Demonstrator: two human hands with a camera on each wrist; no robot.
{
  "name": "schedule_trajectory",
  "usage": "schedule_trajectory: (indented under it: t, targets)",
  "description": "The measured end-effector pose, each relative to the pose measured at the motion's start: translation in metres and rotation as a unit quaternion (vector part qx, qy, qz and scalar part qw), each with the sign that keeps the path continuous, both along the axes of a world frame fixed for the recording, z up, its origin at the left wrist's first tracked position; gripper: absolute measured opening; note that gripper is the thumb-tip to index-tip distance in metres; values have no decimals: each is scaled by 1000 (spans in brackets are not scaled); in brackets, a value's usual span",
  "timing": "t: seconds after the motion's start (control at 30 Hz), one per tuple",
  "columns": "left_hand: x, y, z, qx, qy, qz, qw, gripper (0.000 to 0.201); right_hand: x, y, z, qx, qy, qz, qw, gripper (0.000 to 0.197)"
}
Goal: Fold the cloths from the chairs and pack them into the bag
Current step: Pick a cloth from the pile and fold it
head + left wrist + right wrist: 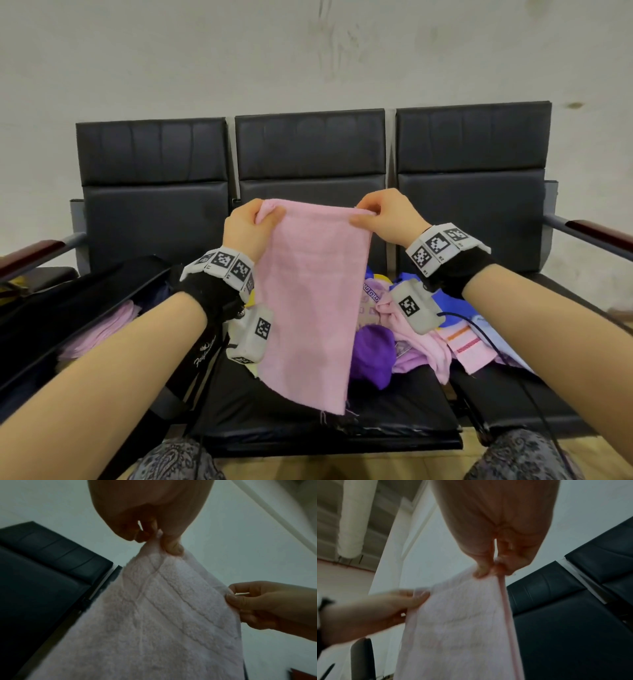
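Note:
A pink cloth [310, 301] hangs upright in front of the middle chair, held by its two top corners. My left hand [255, 222] pinches the top left corner, and my right hand [371, 214] pinches the top right one. The left wrist view shows the pink cloth [154, 615] under my left hand [164, 540], thumb and fingers closed on the corner. In the right wrist view my right hand [489, 569] pinches the pink cloth [458, 622] at its hemmed edge. A black bag [85, 318] lies open on the left chair with a folded lilac cloth [102, 329] inside.
A heap of loose cloths [411, 329], purple, pink, blue and striped, lies on the middle and right seats behind the hanging cloth. The row of black chairs [308, 154] stands against a pale wall. Armrests [592, 233] stick out at both ends.

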State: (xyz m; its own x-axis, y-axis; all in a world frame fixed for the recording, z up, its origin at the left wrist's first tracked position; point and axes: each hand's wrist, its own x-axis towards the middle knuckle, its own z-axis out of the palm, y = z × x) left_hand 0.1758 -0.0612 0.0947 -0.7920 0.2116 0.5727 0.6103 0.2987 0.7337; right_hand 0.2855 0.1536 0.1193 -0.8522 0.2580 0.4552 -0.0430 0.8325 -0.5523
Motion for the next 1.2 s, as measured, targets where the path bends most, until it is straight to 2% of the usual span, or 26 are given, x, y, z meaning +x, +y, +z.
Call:
schedule_trajectory:
  t: [0.1, 0.2, 0.23, 0.27, 0.33, 0.4, 0.57, 0.7, 0.87, 0.93, 1.1, 1.17, 1.2]
  targets:
    - [-2, -3, 8, -84, 21, 76, 993, 39, -11, -10, -5, -2, 7, -38, 999, 11]
    - [-8, -11, 26, -123, 36, 139, 982, 34, -24, -29, -3, -153, 23, 34, 987, 10]
    - [-11, -15, 31, -113, 15, 131, 985, 32, -27, -35, -1, -220, 22, 66, 973, 11]
    - [-14, -19, 34, -72, -30, 89, 993, 30, -31, -41, 1, -274, 23, 94, 957, 11]
    - [-15, -27, 36, 50, -135, -25, 989, 27, -39, -49, 4, -327, 26, 127, 936, 12]
    - [-13, -35, 31, 104, -186, -86, 973, 16, -48, -53, 1, -338, 30, 139, 930, 12]
    - [-17, -46, 16, 166, -190, -177, 951, 12, -64, -55, -12, -381, 96, 159, 906, 17]
    - [-27, -42, 6, 182, -175, -174, 952, 12, -74, -51, -24, -342, 127, 120, 923, 17]
    - [-51, -33, -9, 182, -183, -140, 956, 26, -92, -37, -41, -267, 106, 91, 954, 17]
    - [-66, -31, -13, 176, -174, -126, 961, 26, -101, -34, -42, -251, 102, 89, 959, 17]
    - [-68, -39, -6, 166, -123, -111, 972, 29, -109, -41, -36, -265, 117, 102, 952, 11]
    - [-59, -48, -10, 116, -123, -107, 980, 26, -102, -43, -42, -313, 93, 128, 936, 13]
    - [-52, -55, -14, 75, -136, -110, 982, 33, -96, -42, -49, -341, 70, 152, 925, 14]
